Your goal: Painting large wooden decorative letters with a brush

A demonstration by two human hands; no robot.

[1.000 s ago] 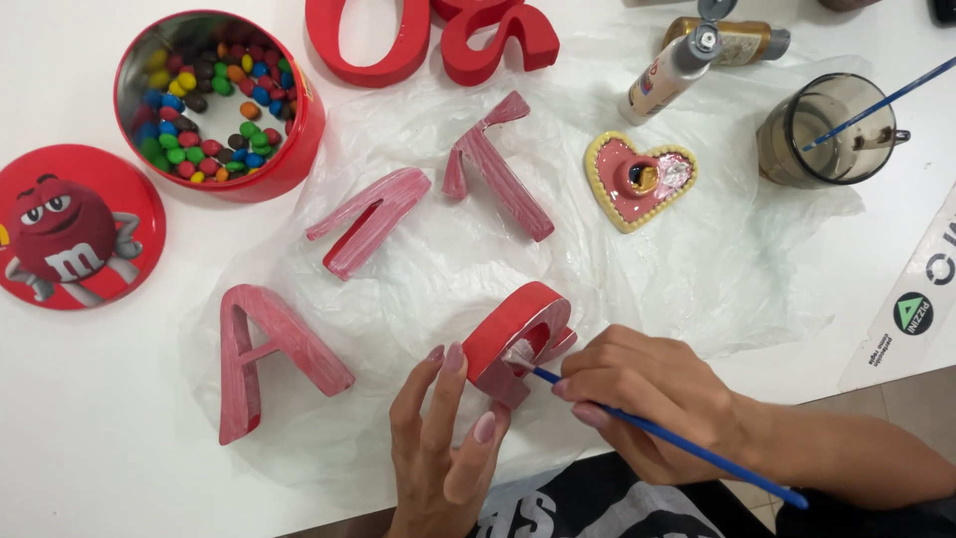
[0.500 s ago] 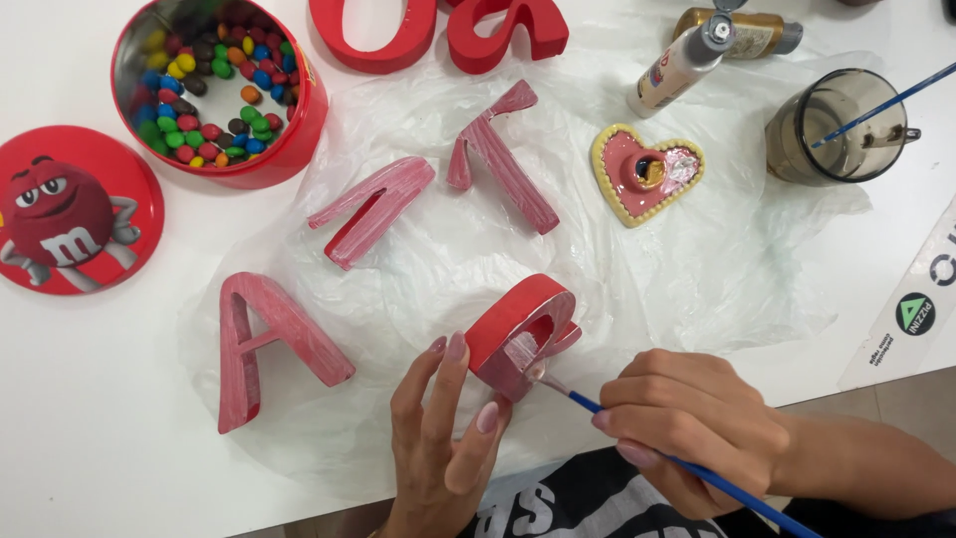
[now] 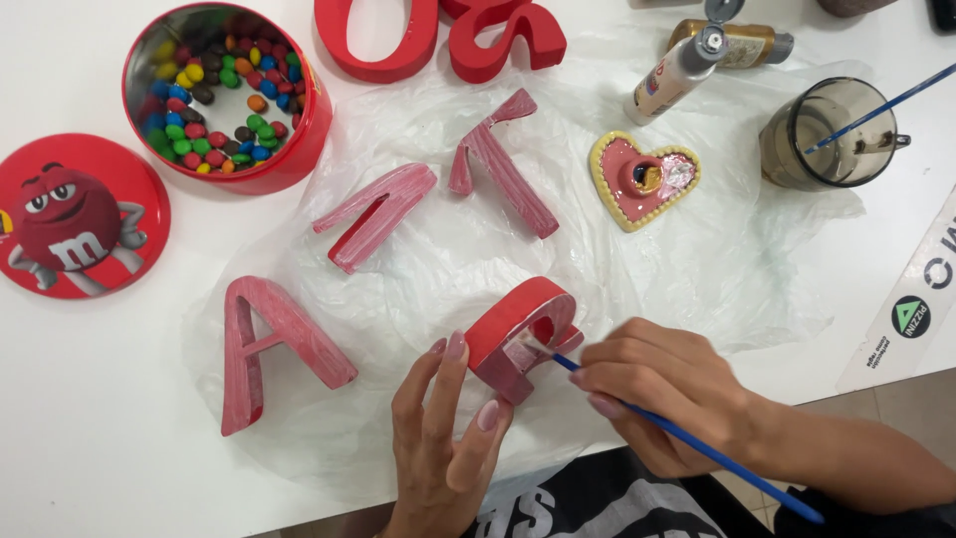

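Four letters: lie on the plastic sheet (image 3: 717, 289); three, the A-shaped letter (image 3: 269, 344), the slanted letter (image 3: 373, 214) and the T-shaped letter (image 3: 503, 164), show streaky pinkish-red coats with white showing through.
Letter in work: the rounded letter (image 3: 518, 334) stands on edge near the front of the desk (image 3: 90, 438); its outer band is solid red, its face patchy.
Left hand (image 3: 443, 443): fingers pressed against the letter's side, steadying it.
Right hand (image 3: 662, 389): closed on a blue paintbrush (image 3: 697, 448), tip inside the letter's hollow.
Judgement: coating appears well along; thin patches seem left.
Finished pieces: two glossy red letters (image 3: 438, 40) at the far edge.
Paint supply: heart-shaped dish (image 3: 642, 179), bottle (image 3: 677, 75), rinse cup (image 3: 827, 134) beyond the letters.
Obstructions: candy tin (image 3: 224, 95) and lid (image 3: 80, 214) sit left, apart from the work.
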